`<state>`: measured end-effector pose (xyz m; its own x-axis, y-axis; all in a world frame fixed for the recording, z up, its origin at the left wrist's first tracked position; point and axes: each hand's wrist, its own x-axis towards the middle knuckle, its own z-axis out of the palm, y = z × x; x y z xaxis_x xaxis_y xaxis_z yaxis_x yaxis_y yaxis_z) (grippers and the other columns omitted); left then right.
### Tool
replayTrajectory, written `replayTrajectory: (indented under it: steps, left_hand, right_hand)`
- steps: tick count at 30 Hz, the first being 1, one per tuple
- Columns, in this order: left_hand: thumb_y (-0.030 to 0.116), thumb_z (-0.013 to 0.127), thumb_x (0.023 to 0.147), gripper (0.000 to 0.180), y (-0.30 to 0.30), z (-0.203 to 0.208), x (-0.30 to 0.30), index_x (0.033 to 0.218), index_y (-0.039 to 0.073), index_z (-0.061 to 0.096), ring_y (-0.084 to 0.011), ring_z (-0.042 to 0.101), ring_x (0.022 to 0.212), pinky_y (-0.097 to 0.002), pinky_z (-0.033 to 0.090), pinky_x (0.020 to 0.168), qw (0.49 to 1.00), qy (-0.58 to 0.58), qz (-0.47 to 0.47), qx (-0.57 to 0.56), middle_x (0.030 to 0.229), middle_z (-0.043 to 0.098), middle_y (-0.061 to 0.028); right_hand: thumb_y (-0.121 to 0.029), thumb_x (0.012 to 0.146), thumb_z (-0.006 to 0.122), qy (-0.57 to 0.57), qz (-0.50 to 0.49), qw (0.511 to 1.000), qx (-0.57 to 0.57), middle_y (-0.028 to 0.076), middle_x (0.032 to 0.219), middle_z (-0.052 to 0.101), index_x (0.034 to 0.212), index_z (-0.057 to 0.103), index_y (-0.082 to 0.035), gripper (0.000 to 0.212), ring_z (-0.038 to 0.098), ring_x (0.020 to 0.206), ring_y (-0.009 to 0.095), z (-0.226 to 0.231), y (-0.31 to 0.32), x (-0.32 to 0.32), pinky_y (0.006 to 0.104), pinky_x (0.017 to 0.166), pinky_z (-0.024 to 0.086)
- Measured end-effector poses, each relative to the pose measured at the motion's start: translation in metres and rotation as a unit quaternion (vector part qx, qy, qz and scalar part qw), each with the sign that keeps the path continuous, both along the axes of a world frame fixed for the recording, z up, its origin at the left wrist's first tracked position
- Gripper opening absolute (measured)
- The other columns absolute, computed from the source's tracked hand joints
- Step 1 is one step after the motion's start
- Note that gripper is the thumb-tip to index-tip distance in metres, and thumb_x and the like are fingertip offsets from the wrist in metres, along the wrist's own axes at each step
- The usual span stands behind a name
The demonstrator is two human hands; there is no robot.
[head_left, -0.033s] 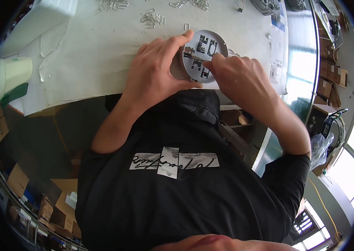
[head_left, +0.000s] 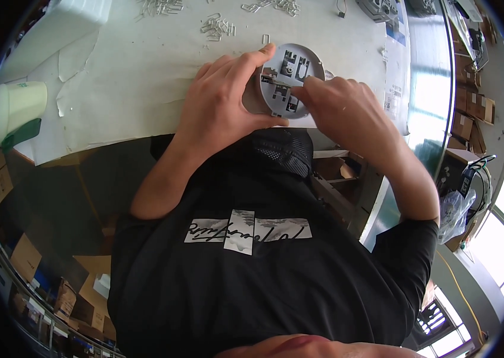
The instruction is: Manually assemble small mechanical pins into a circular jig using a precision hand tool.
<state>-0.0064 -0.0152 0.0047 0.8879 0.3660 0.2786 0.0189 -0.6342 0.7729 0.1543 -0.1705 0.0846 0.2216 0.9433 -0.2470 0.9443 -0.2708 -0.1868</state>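
Observation:
A round grey plastic housing (head_left: 285, 68) with dark slots and small fittings rests at the table's near edge. My left hand (head_left: 221, 95) grips its left rim, thumb at the near side and index finger at the far side. At its right side, my right hand (head_left: 341, 107) is closed in a pinch over the face of the housing. A thin metal piece (head_left: 277, 82) runs from those fingertips to the slots on the left; its exact kind is too small to tell. My right fingers hide part of the housing's right side.
Small piles of bent wire clips (head_left: 218, 27) lie beyond the housing, with one loose clip (head_left: 265, 39) close to it. A pale green container (head_left: 22, 104) stands at the left edge. Grey metal equipment (head_left: 378, 9) sits at the far right.
My right hand has shifted slightly to the right. My left hand and the housing stay in place.

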Motion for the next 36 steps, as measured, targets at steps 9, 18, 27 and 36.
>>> replayTrajectory:
  steps: [9, 18, 27, 36]
  left_hand:
    - [0.000, 0.080, 0.079, 0.069, 0.019, 0.009, -0.008, 0.144, 0.005, 0.057, -0.0332, 0.069, 0.101, -0.0468, 0.052, 0.096, 0.995, -0.018, -0.075, -0.058, 0.108, 0.072, -0.0125]
    - [0.000, 0.073, 0.097, 0.017, 0.012, 0.009, 0.008, 0.112, 0.006, 0.079, -0.0165, 0.059, 0.073, -0.0278, 0.047, 0.064, 0.997, -0.049, 0.040, -0.033, 0.086, 0.062, -0.0068]
    - [0.003, 0.076, 0.096, 0.017, 0.021, -0.004, -0.009, 0.111, 0.008, 0.081, -0.0164, 0.057, 0.071, -0.0304, 0.047, 0.060, 0.993, -0.065, 0.092, 0.043, 0.084, 0.060, -0.0056]
    - [0.003, 0.075, 0.096, 0.017, 0.021, 0.000, -0.006, 0.111, 0.007, 0.081, -0.0177, 0.060, 0.073, -0.0298, 0.049, 0.063, 0.995, -0.013, 0.093, 0.033, 0.085, 0.062, -0.0058]
  right_hand:
    - [-0.036, 0.084, 0.087, 0.093, -0.071, 0.955, 0.272, 0.010, 0.094, 0.067, 0.108, 0.067, -0.005, 0.044, 0.069, 0.070, 0.028, -0.024, -0.026, -0.026, 0.0393, 0.061, 0.056]
    - [-0.006, 0.091, 0.083, 0.029, -0.294, 0.802, 0.520, 0.003, 0.080, 0.066, 0.139, 0.062, -0.005, 0.052, 0.061, 0.066, 0.006, -0.021, -0.055, 0.030, 0.0220, 0.057, 0.046]
    - [-0.044, 0.087, 0.082, -0.256, -0.719, 0.602, 0.236, 0.023, 0.101, 0.075, 0.136, 0.067, -0.001, 0.067, 0.074, 0.096, 0.035, -0.076, -0.330, 0.328, 0.0433, 0.089, 0.058]
    - [-0.064, 0.068, 0.091, -0.156, -0.515, 0.826, 0.171, 0.028, 0.134, 0.068, 0.160, 0.046, -0.012, 0.115, 0.065, 0.130, 0.038, -0.048, -0.080, 0.373, 0.0448, 0.109, 0.051]
